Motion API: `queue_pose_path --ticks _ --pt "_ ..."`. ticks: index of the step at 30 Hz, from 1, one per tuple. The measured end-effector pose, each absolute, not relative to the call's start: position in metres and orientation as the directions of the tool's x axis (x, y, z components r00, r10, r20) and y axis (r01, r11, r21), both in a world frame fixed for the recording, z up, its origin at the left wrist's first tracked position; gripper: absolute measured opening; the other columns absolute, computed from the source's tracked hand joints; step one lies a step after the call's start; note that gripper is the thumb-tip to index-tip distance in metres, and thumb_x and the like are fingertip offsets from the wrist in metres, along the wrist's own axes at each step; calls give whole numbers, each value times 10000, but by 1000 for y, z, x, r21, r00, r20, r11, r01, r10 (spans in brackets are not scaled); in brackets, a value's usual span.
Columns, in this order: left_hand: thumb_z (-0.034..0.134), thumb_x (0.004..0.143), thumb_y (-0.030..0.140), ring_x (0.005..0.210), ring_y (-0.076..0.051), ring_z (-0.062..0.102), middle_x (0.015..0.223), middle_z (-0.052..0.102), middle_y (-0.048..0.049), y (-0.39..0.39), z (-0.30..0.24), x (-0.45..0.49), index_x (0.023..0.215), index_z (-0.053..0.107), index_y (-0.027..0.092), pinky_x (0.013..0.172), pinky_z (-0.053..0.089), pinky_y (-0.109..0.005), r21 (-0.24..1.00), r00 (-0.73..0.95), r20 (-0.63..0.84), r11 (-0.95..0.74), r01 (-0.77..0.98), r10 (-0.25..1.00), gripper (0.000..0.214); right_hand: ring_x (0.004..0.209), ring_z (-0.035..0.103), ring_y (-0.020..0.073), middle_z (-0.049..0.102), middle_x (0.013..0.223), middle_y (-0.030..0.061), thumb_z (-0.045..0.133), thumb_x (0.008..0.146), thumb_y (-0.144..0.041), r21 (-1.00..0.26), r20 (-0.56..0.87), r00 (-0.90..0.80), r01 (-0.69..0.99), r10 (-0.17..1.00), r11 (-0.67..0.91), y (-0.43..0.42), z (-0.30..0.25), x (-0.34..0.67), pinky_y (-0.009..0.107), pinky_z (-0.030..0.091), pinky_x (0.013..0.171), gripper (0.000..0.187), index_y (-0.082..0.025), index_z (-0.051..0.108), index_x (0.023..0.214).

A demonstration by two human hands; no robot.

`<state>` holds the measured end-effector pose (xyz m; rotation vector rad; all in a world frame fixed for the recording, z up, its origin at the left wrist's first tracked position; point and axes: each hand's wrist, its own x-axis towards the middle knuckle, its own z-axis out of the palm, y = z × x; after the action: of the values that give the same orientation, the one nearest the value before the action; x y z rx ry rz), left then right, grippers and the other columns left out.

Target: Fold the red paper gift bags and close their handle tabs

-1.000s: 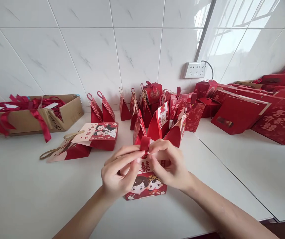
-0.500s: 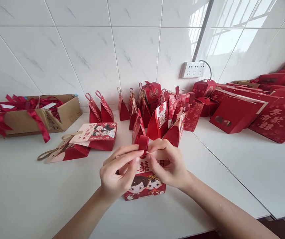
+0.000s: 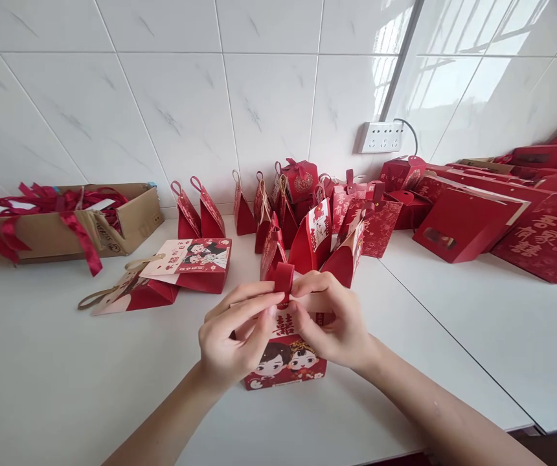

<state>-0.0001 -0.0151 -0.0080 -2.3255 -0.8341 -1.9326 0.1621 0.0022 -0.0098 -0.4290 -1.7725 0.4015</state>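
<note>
A red and white gift box (image 3: 285, 383) with two cartoon faces and a red double-happiness character stands upright on the table in front of me. A dark red ribbon loop (image 3: 284, 277) sticks up from its peaked top. My left hand (image 3: 230, 340) is closed on the box's top from the left, fingertips against the foot of the loop. From the right, my right hand (image 3: 339, 323) pinches the same top edge beside the ribbon. My fingers hide much of the upper box, and I cannot tell whether either hand also grips the ribbon.
Several finished-looking peaked boxes with loops (image 3: 318, 236) stand just behind my hands. Two boxes with beige loops (image 3: 195, 268) lie at the left. Farther left is a cardboard carton (image 3: 137, 223) of red ribbons. Red gift bags (image 3: 463, 223) lean at the right, below a wall socket (image 3: 381, 137).
The whole view has shifted slightly, so everything sits a little farther right. Both hands keep nearly the same hold at the top of the box.
</note>
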Motion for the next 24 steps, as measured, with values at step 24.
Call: queue_pose_path --ticks 24 --pt "604 787 81 764 -94 677 835 675 5 -19 -6 1 1075 583 187 698 578 -147 542 68 818 -806 239 571 308 625 562 120 595 779 6 562 801 -46 -419 883 -208 57 421 906 -1 -8 160 249 471 538 266 -228 486 980"
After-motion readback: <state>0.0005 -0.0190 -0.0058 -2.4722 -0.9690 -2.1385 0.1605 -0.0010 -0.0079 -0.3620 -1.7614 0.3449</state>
